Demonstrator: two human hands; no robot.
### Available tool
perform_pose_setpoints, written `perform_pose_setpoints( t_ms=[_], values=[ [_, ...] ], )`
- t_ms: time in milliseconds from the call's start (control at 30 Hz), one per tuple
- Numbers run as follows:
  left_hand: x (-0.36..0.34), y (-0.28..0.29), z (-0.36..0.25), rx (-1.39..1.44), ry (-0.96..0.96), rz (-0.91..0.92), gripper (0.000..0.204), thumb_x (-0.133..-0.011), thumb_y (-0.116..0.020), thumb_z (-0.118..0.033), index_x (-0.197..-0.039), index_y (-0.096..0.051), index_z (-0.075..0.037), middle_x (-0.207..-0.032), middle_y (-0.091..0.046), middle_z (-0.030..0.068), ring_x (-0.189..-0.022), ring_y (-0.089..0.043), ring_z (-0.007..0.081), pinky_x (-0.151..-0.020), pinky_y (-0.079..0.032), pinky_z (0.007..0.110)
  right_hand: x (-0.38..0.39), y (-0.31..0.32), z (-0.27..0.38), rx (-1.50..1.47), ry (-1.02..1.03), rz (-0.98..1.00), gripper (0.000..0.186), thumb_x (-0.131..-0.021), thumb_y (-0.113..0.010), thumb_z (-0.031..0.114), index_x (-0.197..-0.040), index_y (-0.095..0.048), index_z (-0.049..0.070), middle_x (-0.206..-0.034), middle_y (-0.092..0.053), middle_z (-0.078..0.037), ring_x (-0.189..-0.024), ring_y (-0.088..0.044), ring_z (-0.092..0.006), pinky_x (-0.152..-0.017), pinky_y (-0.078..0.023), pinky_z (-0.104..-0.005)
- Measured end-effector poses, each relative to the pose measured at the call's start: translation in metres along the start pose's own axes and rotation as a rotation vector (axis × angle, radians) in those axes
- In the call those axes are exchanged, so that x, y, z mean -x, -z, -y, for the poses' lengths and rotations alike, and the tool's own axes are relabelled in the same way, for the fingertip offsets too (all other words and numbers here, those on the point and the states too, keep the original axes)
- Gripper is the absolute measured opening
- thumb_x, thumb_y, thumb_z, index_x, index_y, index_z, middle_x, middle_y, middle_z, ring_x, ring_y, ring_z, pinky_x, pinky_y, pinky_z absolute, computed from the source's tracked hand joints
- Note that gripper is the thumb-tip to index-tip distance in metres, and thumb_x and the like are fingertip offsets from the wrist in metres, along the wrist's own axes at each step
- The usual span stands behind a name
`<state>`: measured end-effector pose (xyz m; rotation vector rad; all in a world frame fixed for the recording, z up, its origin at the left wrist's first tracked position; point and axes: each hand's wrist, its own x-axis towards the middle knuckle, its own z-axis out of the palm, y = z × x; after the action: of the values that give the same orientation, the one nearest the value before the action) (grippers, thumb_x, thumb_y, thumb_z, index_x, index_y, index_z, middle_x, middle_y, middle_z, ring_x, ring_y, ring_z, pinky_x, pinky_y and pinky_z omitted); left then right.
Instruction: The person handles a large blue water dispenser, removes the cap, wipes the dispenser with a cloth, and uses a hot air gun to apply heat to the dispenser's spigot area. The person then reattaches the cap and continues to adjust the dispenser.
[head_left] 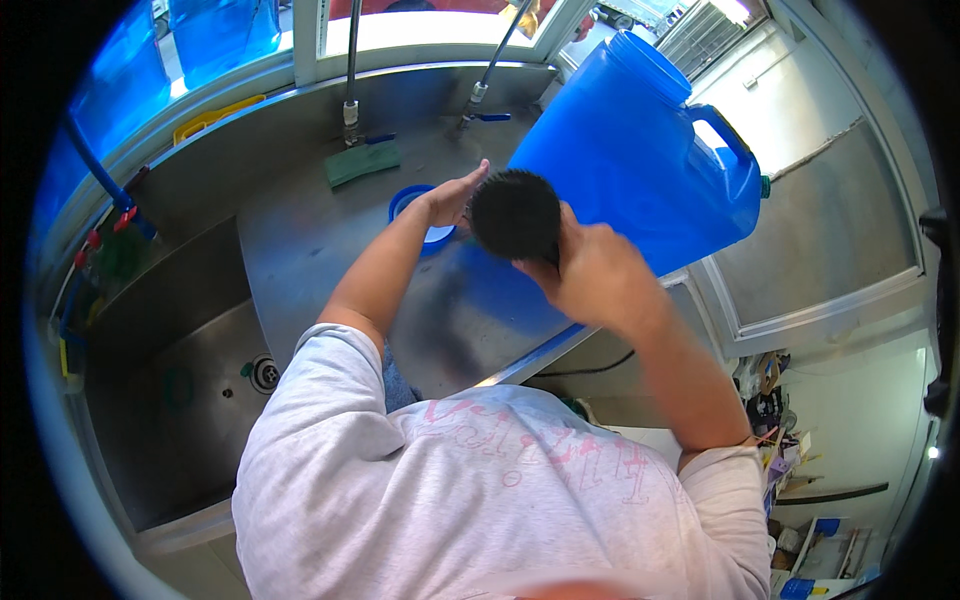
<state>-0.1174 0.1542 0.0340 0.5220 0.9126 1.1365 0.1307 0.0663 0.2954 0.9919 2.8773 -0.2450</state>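
My right hand [600,265] is closed around the handle of a black brush [515,215], whose round bristled head is raised above the steel counter. My left hand [458,200] is held beside the brush head, one finger stretched out and the others partly hidden; whether it touches the bristles I cannot tell. Below my left hand, a round blue-rimmed lid or dish [436,238] with a pale inside lies on the counter, partly covered. Just beyond my right hand, a large blue water jug [620,150] lies tilted, with its wide mouth toward the far side and its handle to the right.
A green scouring pad [362,165] lies near two pipes with blue-levered valves [490,117]. To the left is a deep steel sink [190,400] with a drain. Blue containers [225,40] stand behind the window frame. A cluttered shelf [800,480] is at the lower right.
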Motion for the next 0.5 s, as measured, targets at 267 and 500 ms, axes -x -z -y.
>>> perform_pose_setpoints(
  t_ms=[267, 500],
  values=[
    [0.01, 0.01, -0.001, 0.014, -0.064, -0.083, 0.065, -0.097, -0.053, -0.056, -0.137, -0.049, -0.005, -0.132, -0.057, 0.0193, -0.121, -0.057, 0.0336, -0.105, -0.042, 0.052, -0.079, 0.06, 0.057, 0.41, 0.187, 0.158, 0.044, -0.093, -0.061, 0.04, -0.116, -0.067, 0.003, -0.103, -0.072, -0.018, -0.1, -0.069, -0.0372, -0.087, -0.054, -0.0445],
    [0.073, 0.03, -0.01, -0.022, -0.66, -0.88, 0.029, -0.095, -0.063, -0.03, -0.107, -0.065, -0.004, -0.086, -0.069, 0.0068, -0.072, -0.066, 0.0148, -0.064, -0.053, 0.029, -0.12, 0.056, 0.088, 0.576, 0.16, 0.283, 0.046, -0.096, -0.06, 0.045, -0.109, -0.072, 0.003, -0.099, -0.072, -0.018, -0.089, -0.071, -0.0326, -0.076, -0.056, -0.0413]
  ],
)
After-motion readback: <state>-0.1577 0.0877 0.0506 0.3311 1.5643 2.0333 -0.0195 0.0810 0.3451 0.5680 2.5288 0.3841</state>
